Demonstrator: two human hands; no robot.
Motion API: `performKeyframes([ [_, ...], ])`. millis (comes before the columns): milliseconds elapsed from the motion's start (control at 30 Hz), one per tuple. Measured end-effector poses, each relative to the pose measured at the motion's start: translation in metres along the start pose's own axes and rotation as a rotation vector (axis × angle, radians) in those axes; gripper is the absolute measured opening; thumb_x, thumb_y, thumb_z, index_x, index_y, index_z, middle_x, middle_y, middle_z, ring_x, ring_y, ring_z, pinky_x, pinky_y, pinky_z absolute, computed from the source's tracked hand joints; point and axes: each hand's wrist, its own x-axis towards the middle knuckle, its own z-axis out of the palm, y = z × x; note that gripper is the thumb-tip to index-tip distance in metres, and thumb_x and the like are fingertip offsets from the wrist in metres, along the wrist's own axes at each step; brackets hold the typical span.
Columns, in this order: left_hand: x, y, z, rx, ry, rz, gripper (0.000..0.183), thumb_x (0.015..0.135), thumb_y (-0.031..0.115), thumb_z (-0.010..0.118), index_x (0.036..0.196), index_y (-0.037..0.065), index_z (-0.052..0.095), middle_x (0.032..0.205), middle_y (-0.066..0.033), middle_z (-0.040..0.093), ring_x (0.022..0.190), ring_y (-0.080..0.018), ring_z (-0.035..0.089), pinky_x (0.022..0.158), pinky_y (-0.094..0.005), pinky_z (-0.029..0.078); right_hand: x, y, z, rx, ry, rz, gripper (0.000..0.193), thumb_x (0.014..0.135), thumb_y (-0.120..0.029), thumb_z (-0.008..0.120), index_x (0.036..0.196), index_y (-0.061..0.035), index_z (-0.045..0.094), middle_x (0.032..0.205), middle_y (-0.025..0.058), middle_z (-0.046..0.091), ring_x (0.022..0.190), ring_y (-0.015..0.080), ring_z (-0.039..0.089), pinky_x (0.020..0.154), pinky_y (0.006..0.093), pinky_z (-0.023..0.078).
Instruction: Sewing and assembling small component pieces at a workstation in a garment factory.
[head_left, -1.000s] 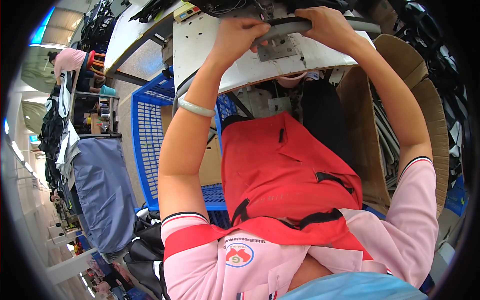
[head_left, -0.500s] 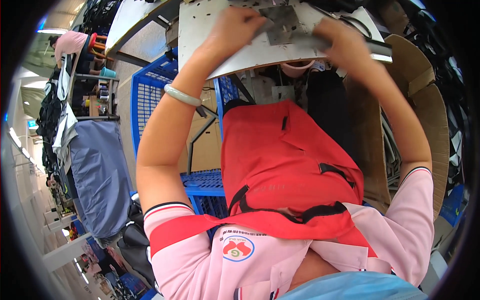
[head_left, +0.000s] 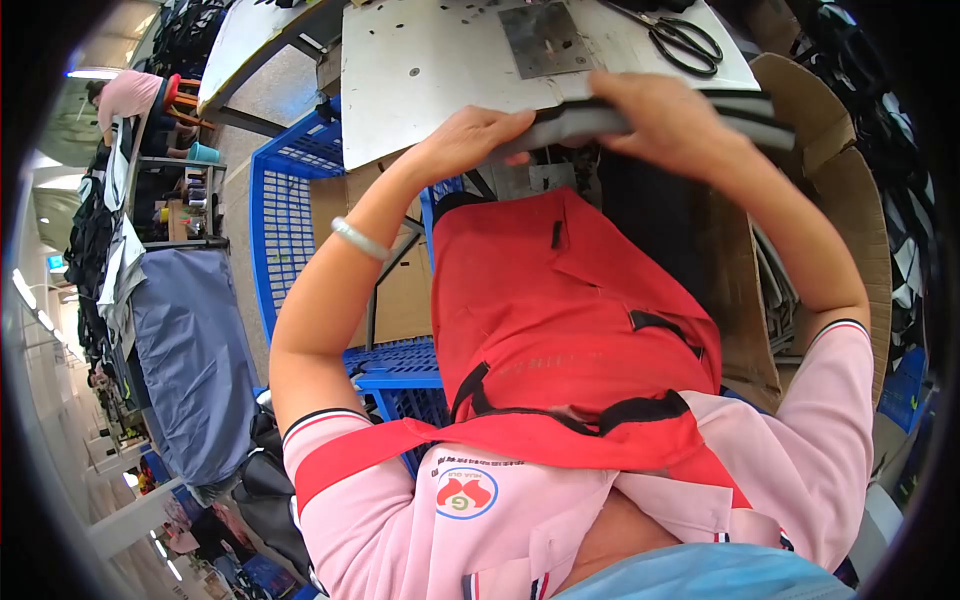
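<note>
A grey fabric strip with black edging [head_left: 572, 126] spans both my hands, over the near edge of a white worktable [head_left: 430, 60]. My left hand [head_left: 472, 140] pinches its left end between thumb and fingers. Closed around the strip farther along is my right hand [head_left: 665, 125], blurred by motion; its fingers are partly hidden. Beyond that hand the strip's other end sticks out to the right. On the tabletop lie a dark metal plate [head_left: 546, 40] and black-handled scissors [head_left: 684, 46], neither touched by a hand.
Small dark scraps dot the tabletop. To the right stands an open cardboard box [head_left: 840, 210] with grey pieces inside. A blue plastic crate [head_left: 290, 215] is at my left, near a blue-grey covered stack [head_left: 195, 350]. One person [head_left: 130, 95] bends over at the far left.
Both hands have come back toward me from the metal plate, bringing the strip to the table's near edge. The scissors are now more fully in view.
</note>
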Motion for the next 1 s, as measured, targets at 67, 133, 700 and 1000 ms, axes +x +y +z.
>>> performKeyframes([
  [67,-0.013,0.005,0.001,0.082,-0.031,-0.095,0.036,0.095,0.035,0.06,0.097,0.001,0.07,0.071,-0.0006,0.063,0.065,-0.0089,0.056,0.059,-0.0268,0.045,-0.008,0.022,-0.01,0.094,0.051,0.043,0.048,0.079,-0.027,0.072,0.116,-0.0104,0.047,0.095,0.0187,0.066,0.089,0.0386,0.063,0.074,0.0453,0.048],
  [133,-0.018,0.027,-0.002,-0.079,0.028,-0.081,0.036,0.093,0.037,0.063,0.099,0.002,0.071,0.07,0.0002,0.062,0.061,-0.0072,0.055,0.056,-0.0259,0.044,-0.013,0.025,-0.019,0.145,-0.004,0.049,0.046,0.08,-0.027,0.071,0.116,-0.0079,0.05,0.094,0.019,0.066,0.089,0.0389,0.062,0.074,0.0456,0.047],
  [700,0.044,0.055,-0.045,0.127,0.363,0.161,0.029,0.09,0.025,0.069,0.107,0.002,0.073,0.066,-0.0016,0.061,0.053,-0.0048,0.048,0.049,-0.0205,0.038,0.034,0.042,-0.071,-0.005,0.001,0.178,0.048,0.081,-0.037,0.07,0.107,0.0008,0.058,0.094,0.0245,0.065,0.089,0.0416,0.063,0.075,0.0465,0.049],
  [1000,0.048,0.058,-0.053,0.102,0.368,0.116,0.029,0.089,0.029,0.068,0.103,0.005,0.074,0.063,-0.0014,0.061,0.052,-0.0048,0.046,0.048,-0.0214,0.037,0.046,0.043,-0.075,0.003,-0.023,0.235,0.058,0.082,-0.042,0.07,0.117,0.0024,0.058,0.099,0.0265,0.065,0.094,0.041,0.063,0.079,0.0447,0.05],
])
